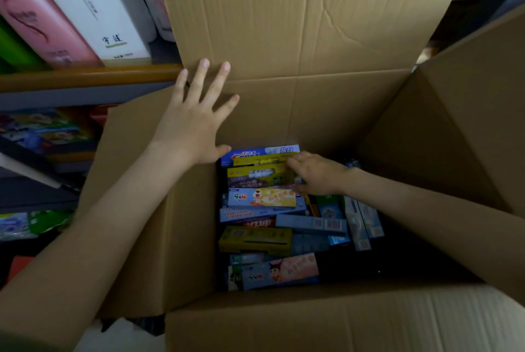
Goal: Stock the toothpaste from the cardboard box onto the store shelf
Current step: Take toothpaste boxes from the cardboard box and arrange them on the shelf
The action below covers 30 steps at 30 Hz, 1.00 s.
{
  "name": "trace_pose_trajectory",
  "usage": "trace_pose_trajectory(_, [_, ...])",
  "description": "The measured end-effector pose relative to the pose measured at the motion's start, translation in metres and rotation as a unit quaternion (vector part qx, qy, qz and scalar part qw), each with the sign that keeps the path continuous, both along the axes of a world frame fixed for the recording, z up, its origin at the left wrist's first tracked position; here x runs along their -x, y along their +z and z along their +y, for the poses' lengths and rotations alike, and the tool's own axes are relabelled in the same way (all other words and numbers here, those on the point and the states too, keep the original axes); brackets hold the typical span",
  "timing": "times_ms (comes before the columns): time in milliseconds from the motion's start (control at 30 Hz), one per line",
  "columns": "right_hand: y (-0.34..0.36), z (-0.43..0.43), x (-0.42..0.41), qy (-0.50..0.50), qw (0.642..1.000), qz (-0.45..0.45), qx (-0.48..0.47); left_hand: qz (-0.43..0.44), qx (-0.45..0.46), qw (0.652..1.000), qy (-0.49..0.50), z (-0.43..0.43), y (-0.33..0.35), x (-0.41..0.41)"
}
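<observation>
Reaching into the box [355, 113] is the step in hand: the right hand [319, 174] is down among the toothpaste [284, 269], which lies loose in mixed layers on the box floor, none of it yet lifted clear. Its fingers [294, 160] curl over the right ends of two yellow cartons [255, 175] with the thumb tucked under their lower edge, a pinch across both ends; how firm the hold is cannot be told in the dim interior. The left hand [196, 118] lies flat on the far wall near the left corner, fingers spread and straight, thumb hanging over the box opening, bracing the wall and holding nothing. To do the step well, keep that brace on so the box does not shift or its flaps fold inward. Close the pinch squarely on the carton ends, not on a corner, since thin card crushes easily. A blue carton [264, 150] touches the yellow pair on the far side and a pale carton [261, 197] lies just beside them on the near side; draw the pair straight up so neither neighbour is dragged along. If two cartons feel insecure in one hand, take one only. Lift high enough to clear the left wall, then carry left towards the shelf [85, 76], whose orange front rail shows beyond the box with large packs standing above it and smaller goods, too blurred to identify, below.
</observation>
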State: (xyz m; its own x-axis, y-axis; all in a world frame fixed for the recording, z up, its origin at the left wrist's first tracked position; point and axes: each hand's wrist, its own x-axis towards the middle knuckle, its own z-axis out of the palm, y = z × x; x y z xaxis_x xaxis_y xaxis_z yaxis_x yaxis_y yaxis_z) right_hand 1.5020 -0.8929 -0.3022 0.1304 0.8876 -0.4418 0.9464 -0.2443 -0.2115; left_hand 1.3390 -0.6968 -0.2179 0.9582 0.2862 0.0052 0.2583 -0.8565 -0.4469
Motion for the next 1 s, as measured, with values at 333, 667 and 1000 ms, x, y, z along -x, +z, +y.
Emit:
trace_pose_trajectory(333, [-0.01,-0.011,-0.019,-0.073,0.996,-0.042,0.016,-0.013,0.003,1.0,-0.004,0.001,-0.001,-0.001])
trace_pose_trajectory(667, [-0.005,-0.031,-0.064,-0.228,0.968,-0.082,0.067,-0.042,-0.033,0.995,-0.078,-0.041,0.014,-0.032])
trace_pose_trajectory(1000, [-0.079,-0.032,-0.063,-0.246,0.959,0.022,0.137,0.016,-0.031,0.994,-0.103,-0.037,-0.02,-0.07])
